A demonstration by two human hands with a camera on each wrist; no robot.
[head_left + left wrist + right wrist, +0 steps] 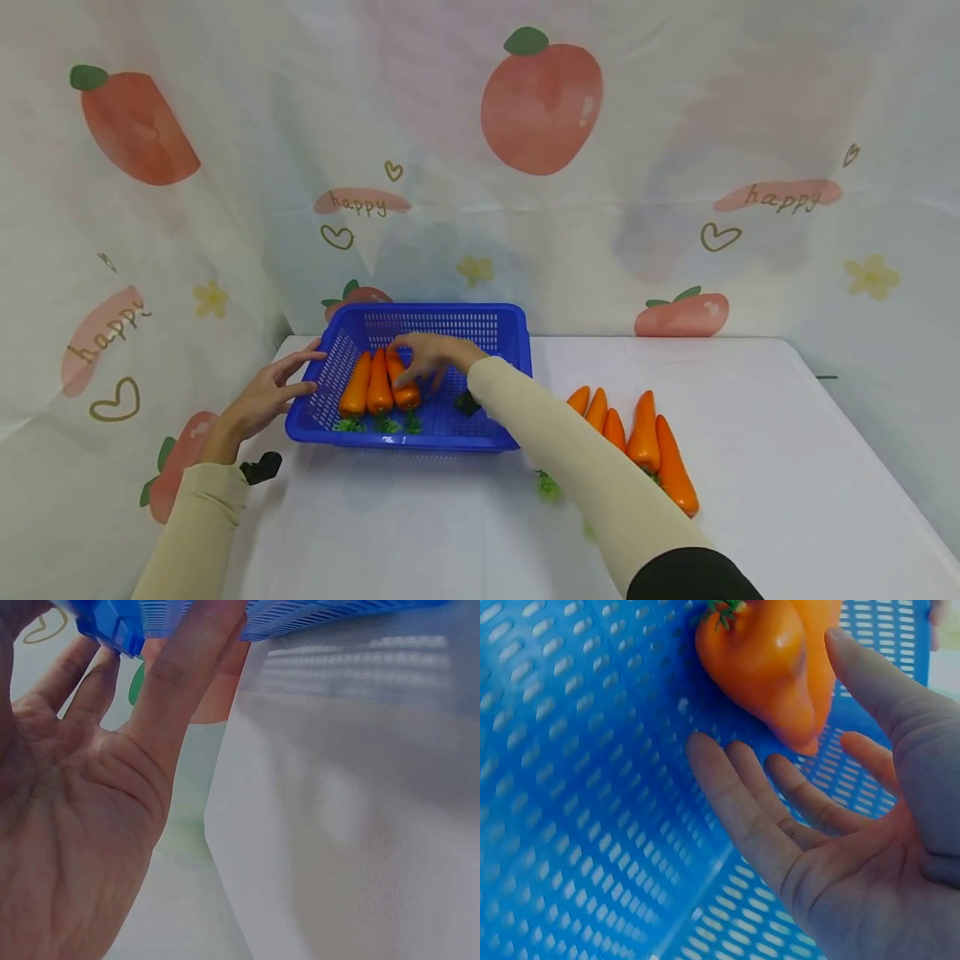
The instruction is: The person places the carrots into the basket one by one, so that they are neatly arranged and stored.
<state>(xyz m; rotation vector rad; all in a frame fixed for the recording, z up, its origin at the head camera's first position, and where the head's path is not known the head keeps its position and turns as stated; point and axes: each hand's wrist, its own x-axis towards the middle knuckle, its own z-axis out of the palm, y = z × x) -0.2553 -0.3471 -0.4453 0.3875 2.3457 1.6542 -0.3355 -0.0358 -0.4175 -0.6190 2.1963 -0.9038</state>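
A blue perforated plastic basket (450, 443) stands at the back of the table. Inside its left half lie three orange carrots (378, 387) side by side, leafy ends toward the front. My right hand (431, 357) is inside the basket over the rightmost carrot. In the right wrist view its fingers are spread and relaxed beside an orange carrot (757, 667), the palm bare. On the left, my left hand (258, 404) touches the basket's left rim with extended fingers; the left wrist view shows the fingers (176, 682) reaching up against the basket's underside edge.
Several more carrots (643, 437) lie on the white table (787, 467) to the right of the basket, partly covered by my right sleeve (577, 467). A printed cloth backdrop (435, 100) rises behind and beside the table.
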